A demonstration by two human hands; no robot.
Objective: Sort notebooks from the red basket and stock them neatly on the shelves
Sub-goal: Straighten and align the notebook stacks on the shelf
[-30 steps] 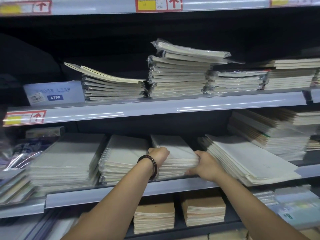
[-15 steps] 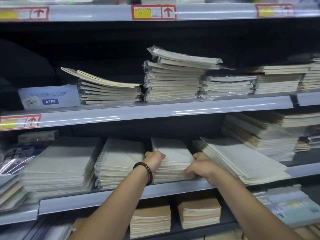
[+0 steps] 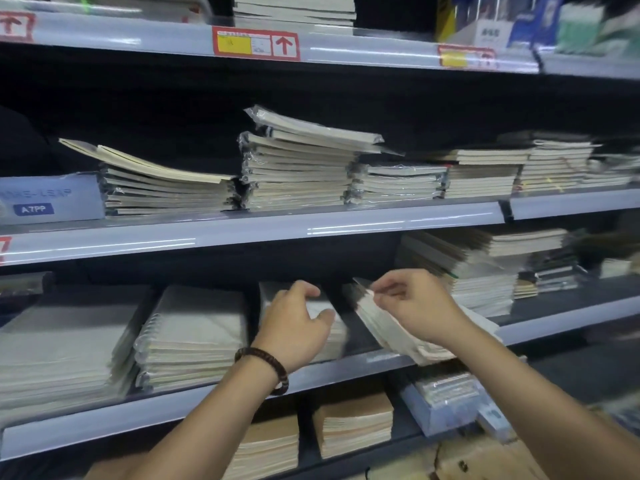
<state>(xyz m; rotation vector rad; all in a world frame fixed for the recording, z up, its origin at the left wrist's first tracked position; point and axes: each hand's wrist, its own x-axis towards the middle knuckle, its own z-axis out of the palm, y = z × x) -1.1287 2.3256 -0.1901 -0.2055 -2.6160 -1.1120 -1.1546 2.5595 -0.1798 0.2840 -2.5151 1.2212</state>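
two stacks: left hand (image 3: 294, 327) grips middle stack (image 3: 337, 337), right fingers (image 3: 384, 299) pinch slanted stack (image 3: 391, 327).

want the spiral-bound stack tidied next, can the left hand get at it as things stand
Probably yes: the left hand holds the narrow stack right beside the spiral-bound stack, nothing standing between them.

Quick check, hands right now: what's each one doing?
Left hand: grips the middle notebook stack.
Right hand: pinches the top corner of the leaning notebook stack.

Right hand (image 3: 415, 306) now off middle stack (image 3: 337, 336), onto leaning stack (image 3: 391, 327).
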